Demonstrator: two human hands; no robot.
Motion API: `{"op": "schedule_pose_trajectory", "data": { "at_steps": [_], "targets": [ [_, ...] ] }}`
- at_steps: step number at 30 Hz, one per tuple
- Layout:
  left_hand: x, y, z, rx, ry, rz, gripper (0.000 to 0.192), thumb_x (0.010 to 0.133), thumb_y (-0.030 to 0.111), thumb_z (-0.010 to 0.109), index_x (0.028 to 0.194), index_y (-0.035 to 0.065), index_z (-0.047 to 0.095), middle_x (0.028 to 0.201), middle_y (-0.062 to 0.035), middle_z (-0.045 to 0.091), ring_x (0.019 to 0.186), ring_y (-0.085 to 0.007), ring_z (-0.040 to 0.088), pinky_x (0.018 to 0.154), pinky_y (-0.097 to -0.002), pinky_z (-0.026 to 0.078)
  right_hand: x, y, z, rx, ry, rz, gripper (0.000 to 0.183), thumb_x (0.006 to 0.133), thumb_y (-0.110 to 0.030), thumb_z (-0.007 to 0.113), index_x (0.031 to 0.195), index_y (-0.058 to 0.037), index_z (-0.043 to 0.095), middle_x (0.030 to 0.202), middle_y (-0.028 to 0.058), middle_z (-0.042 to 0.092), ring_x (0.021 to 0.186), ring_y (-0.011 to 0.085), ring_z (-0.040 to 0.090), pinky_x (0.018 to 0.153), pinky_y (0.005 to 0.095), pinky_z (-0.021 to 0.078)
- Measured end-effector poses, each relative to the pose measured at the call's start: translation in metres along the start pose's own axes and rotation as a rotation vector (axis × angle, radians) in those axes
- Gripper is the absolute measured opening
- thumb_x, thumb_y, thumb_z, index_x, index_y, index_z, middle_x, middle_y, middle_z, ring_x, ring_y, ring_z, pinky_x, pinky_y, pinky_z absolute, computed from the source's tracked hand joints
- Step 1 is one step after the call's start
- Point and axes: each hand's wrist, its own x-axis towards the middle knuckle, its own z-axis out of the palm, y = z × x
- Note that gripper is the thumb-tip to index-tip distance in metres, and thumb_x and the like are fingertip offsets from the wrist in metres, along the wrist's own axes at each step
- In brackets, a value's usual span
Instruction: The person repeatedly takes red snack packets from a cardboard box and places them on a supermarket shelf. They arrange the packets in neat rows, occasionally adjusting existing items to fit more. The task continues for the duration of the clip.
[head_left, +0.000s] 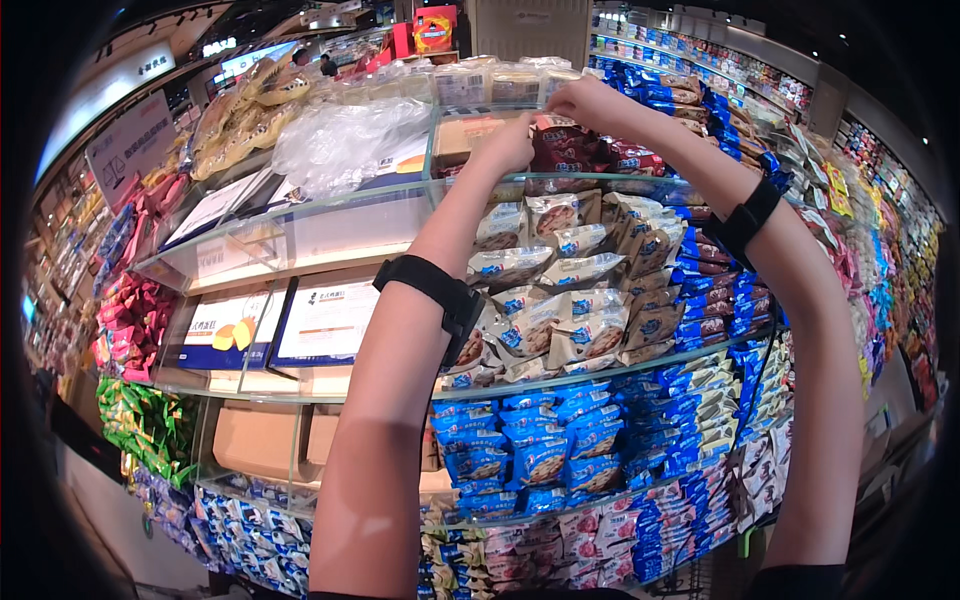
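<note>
Both my arms reach to the top tier of a stepped snack display. My left hand (511, 144) is at the right end of a brown cardboard box (466, 136), beside dark red snack packets (564, 142); its fingertips are partly hidden, so its hold is unclear. Just above those packets my right hand (577, 101) bends its fingers down near my left fingertips, and what it touches cannot be made out. Behind the hands stand clear plastic food boxes (517, 84). Cream-coloured cookie packets (540, 322) fill the tier below.
Clear shelf edges (360, 187) run across the display. A crumpled clear plastic bag (349, 139) lies on the left of the top, near printed cartons (330, 319). Blue packets (540, 457) fill a lower tier. Blue-wrapped bars (705, 300) are stacked at right, near my right arm.
</note>
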Motion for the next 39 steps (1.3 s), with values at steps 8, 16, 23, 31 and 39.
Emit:
{"op": "schedule_pose_trajectory", "data": {
  "at_steps": [8,16,23,31,39],
  "targets": [
    [-0.003,-0.004,-0.003,-0.076,0.054,0.137,0.026,0.087,0.011,0.044,0.107,0.0067,0.061,0.093,-0.0136,0.065,0.076,-0.0225,0.063,0.067,-0.0334,0.049,-0.032,-0.02,0.019,-0.064,-0.484,0.207,0.063,0.096,-0.052,0.016,0.142,-0.0107,0.025,0.137,0.0211,0.039,0.128,0.0372,0.034,0.11,0.0428,0.0215],
    [-0.006,-0.003,-0.007,-0.161,-0.005,0.079,0.034,0.085,0.013,0.047,0.115,0.0178,0.061,0.098,-0.013,0.063,0.088,-0.0245,0.059,0.076,-0.0343,0.046,-0.021,-0.033,-0.01,0.142,-0.509,0.359,0.083,0.086,-0.071,0.014,0.145,-0.014,0.013,0.148,0.0133,0.023,0.137,0.0339,0.016,0.112,0.0393,0.0149],
    [-0.01,-0.005,-0.007,-0.287,0.352,-0.106,0.024,0.082,0.018,0.056,0.098,0.0017,0.063,0.096,-0.0197,0.064,0.091,-0.0327,0.062,0.08,-0.0368,0.048,-0.021,-0.023,0.0,0.157,-0.472,0.381,0.081,0.087,-0.069,0.014,0.145,-0.0126,0.018,0.146,0.0177,0.024,0.136,0.031,0.022,0.112,0.0393,0.0182],
    [-0.026,-0.018,-0.041,-0.531,0.094,-0.14,0.041,0.069,0.023,0.078,0.1,-0.0021,0.065,0.093,-0.0123,0.067,0.085,-0.0174,0.062,0.072,-0.0301,0.048,-0.031,-0.015,-0.03,0.145,-0.101,0.168,0.067,0.093,-0.059,0.028,0.116,-0.0036,0.056,0.096,0.021,0.06,0.089,0.0356,0.058,0.08,0.0421,0.0451],
    [-0.063,-0.012,-0.081,-0.593,0.019,-0.161,0.032,0.072,-0.003,0.069,0.1,0.0025,0.054,0.096,-0.0054,0.059,0.091,-0.0165,0.06,0.073,-0.0284,0.054,-0.035,-0.009,-0.042,0.142,0.014,0.102,0.048,0.094,-0.045,0.044,0.104,-0.0006,0.059,0.074,0.0136,0.06,0.065,0.0229,0.053,0.062,0.0353,0.0425]
  ]
}}
